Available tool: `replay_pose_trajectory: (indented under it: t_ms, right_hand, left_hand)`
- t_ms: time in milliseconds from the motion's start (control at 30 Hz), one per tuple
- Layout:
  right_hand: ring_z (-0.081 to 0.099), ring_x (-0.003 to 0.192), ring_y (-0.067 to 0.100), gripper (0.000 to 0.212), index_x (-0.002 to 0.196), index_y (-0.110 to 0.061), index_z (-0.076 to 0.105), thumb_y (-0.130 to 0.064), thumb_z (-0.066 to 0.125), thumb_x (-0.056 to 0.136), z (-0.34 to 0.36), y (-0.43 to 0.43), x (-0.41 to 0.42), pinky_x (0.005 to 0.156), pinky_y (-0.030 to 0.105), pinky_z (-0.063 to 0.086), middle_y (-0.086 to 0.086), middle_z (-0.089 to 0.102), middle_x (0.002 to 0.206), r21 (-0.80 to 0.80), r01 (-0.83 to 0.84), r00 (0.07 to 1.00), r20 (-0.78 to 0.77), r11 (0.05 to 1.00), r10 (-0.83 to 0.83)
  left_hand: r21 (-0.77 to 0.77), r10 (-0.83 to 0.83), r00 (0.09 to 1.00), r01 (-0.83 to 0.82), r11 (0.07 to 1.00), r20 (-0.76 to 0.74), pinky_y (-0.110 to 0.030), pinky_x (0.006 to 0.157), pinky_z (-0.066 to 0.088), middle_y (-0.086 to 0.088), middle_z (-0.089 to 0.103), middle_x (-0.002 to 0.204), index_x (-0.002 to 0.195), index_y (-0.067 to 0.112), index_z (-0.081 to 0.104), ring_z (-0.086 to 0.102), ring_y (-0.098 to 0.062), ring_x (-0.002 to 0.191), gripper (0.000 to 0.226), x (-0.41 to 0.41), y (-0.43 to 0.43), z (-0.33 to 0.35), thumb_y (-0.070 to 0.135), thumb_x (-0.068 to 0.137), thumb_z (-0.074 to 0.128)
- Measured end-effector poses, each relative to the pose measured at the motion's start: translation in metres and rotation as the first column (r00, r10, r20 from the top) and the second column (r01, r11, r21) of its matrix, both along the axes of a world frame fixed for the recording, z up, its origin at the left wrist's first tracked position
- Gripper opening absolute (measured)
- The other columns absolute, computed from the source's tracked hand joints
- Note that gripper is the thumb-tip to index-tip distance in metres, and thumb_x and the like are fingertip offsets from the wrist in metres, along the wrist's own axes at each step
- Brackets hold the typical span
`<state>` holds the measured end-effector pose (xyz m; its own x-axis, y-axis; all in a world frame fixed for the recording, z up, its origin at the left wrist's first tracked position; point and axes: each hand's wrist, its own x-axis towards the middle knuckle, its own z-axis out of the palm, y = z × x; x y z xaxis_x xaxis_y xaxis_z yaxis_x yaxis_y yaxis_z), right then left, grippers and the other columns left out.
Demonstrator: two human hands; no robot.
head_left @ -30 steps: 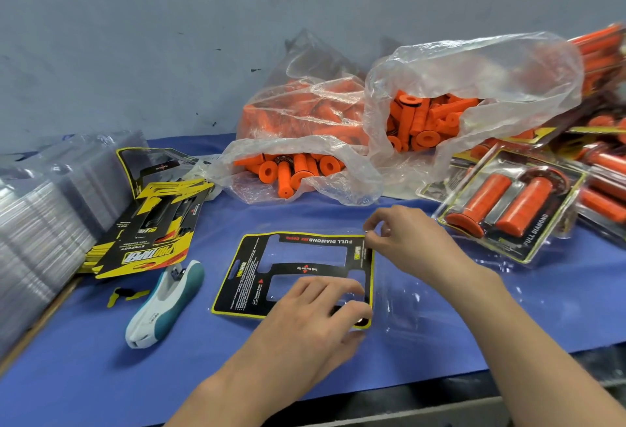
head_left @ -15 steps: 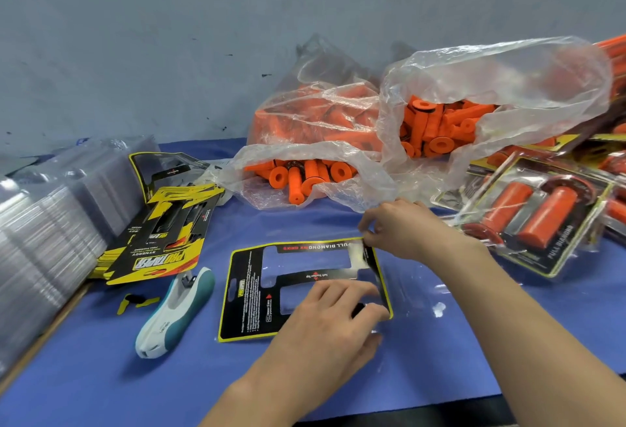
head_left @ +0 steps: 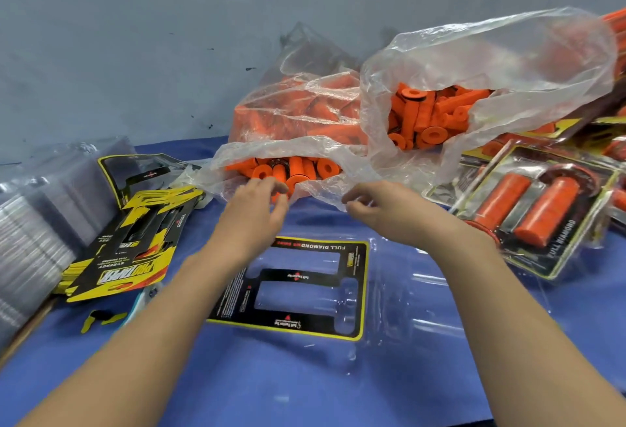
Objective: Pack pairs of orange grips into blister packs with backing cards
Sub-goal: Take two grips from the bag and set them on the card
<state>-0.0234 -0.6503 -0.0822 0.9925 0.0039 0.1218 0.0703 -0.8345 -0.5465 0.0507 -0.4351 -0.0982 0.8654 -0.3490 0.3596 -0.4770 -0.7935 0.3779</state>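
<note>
A black, yellow-edged backing card (head_left: 294, 291) with two oblong cut-outs lies flat at the centre of the blue surface (head_left: 298, 389), under a glossy clear blister shell (head_left: 411, 308). At twelve o'clock from it, ribbed, flanged orange grips (head_left: 298, 169) spill from a crinkled clear plastic bag (head_left: 342, 159). The left hand (head_left: 255, 213) reaches to the bag's mouth, fingers gently bent and parted, tips just beside a grip. The right hand (head_left: 381, 211) is at the film's hem with fingers loosely curled; whether they pinch it I cannot tell. At three o'clock sits a filled pack (head_left: 528, 213); at nine o'clock, a fanned stack of cards (head_left: 130, 250).
</note>
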Motion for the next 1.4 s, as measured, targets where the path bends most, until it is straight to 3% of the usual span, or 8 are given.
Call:
replay_pose_trajectory:
  t_ms: [200, 400, 600, 800, 1100, 1200, 1300, 1400]
  right_hand:
    - [0.059, 0.092, 0.018, 0.029, 0.122, -0.024, 0.064, -0.031, 0.047, 0.099, -0.007, -0.015, 0.005, 0.071, 0.026, 0.042, -0.002, 0.064, 0.112, 0.119, 0.018, 1.000, -0.021, 0.993, -0.015]
    - [0.059, 0.086, 0.014, 0.026, 0.116, -0.027, 0.066, -0.031, 0.047, 0.098, -0.014, -0.018, 0.008, 0.067, 0.024, 0.045, -0.007, 0.063, 0.104, 0.147, 0.015, 0.999, -0.045, 0.989, -0.008]
    - [0.061, 0.096, 0.017, 0.028, 0.120, -0.026, 0.064, -0.032, 0.046, 0.098, -0.014, -0.011, 0.007, 0.081, 0.031, 0.050, -0.004, 0.065, 0.113, 0.160, -0.005, 0.998, -0.056, 0.987, 0.014]
    - [0.054, 0.069, 0.003, 0.027, 0.117, -0.028, 0.064, -0.032, 0.045, 0.099, -0.013, -0.019, 0.004, 0.056, 0.021, 0.039, -0.008, 0.062, 0.105, 0.203, 0.025, 0.999, -0.046, 0.979, -0.016]
    - [0.058, 0.078, 0.013, 0.030, 0.124, -0.024, 0.061, -0.030, 0.045, 0.100, -0.001, -0.009, -0.003, 0.064, 0.028, 0.047, -0.007, 0.063, 0.102, 0.281, 0.023, 0.999, 0.028, 0.960, -0.032]
    - [0.058, 0.101, 0.010, 0.034, 0.130, -0.026, 0.059, -0.039, 0.048, 0.100, 0.007, 0.006, -0.007, 0.084, 0.029, 0.048, -0.007, 0.063, 0.119, 0.380, -0.023, 0.987, 0.154, 0.925, -0.039]
    - [0.051, 0.121, 0.005, 0.048, 0.140, -0.029, 0.051, -0.050, 0.052, 0.096, 0.016, 0.032, -0.011, 0.107, 0.033, 0.040, -0.010, 0.055, 0.133, 0.505, -0.167, 0.972, 0.230, 0.847, 0.055]
    - [0.046, 0.124, 0.001, 0.053, 0.140, -0.034, 0.047, -0.051, 0.061, 0.091, 0.020, 0.055, -0.017, 0.108, 0.025, 0.035, -0.013, 0.049, 0.134, 0.507, -0.299, 0.932, 0.336, 0.808, 0.133]
  left_hand:
    - [0.189, 0.104, 0.991, -0.086, 0.978, -0.087, -0.052, 0.103, 0.041, -0.017, 0.049, 0.139, 0.140, 0.019, 0.047, 0.049, -0.038, 0.124, 0.042, 0.072, -0.031, 0.005, 0.019, 0.099, 0.042]
    - [0.399, 0.087, 0.988, -0.028, 0.916, -0.129, -0.044, 0.093, 0.048, -0.019, 0.056, 0.129, 0.136, 0.020, 0.049, 0.056, -0.038, 0.114, 0.044, 0.094, -0.052, 0.000, 0.029, 0.094, 0.057]
    - [0.295, 0.129, 0.985, -0.089, 0.951, -0.118, -0.048, 0.095, 0.048, -0.017, 0.053, 0.129, 0.135, 0.017, 0.048, 0.055, -0.038, 0.113, 0.045, 0.104, -0.048, -0.008, 0.025, 0.092, 0.060]
    - [0.276, 0.155, 0.988, -0.142, 0.951, -0.025, -0.047, 0.087, 0.052, -0.011, 0.065, 0.110, 0.109, 0.016, 0.057, 0.061, -0.035, 0.099, 0.016, 0.105, -0.051, -0.009, 0.023, 0.096, 0.054]
    - [-0.255, 0.096, 0.988, -0.124, 0.959, -0.118, -0.030, 0.070, 0.055, -0.007, 0.068, 0.099, 0.100, 0.012, 0.061, 0.067, -0.022, 0.082, 0.007, 0.050, -0.012, 0.036, 0.017, 0.096, 0.057]
    - [-0.595, -0.035, 0.978, -0.097, 0.798, -0.207, -0.018, 0.054, 0.054, -0.002, 0.070, 0.091, 0.092, 0.016, 0.062, 0.070, -0.012, 0.068, 0.007, 0.000, 0.002, 0.050, 0.013, 0.097, 0.058]
    - [-0.752, -0.165, 0.952, -0.092, 0.653, -0.260, -0.023, 0.062, 0.058, -0.007, 0.073, 0.093, 0.097, 0.011, 0.064, 0.073, -0.016, 0.077, 0.004, -0.035, 0.005, 0.072, 0.014, 0.096, 0.061]
    - [-0.855, -0.314, 0.916, -0.057, 0.515, -0.251, -0.023, 0.066, 0.058, -0.010, 0.076, 0.092, 0.101, 0.006, 0.064, 0.074, -0.020, 0.083, 0.011, -0.060, 0.005, 0.089, 0.015, 0.095, 0.061]
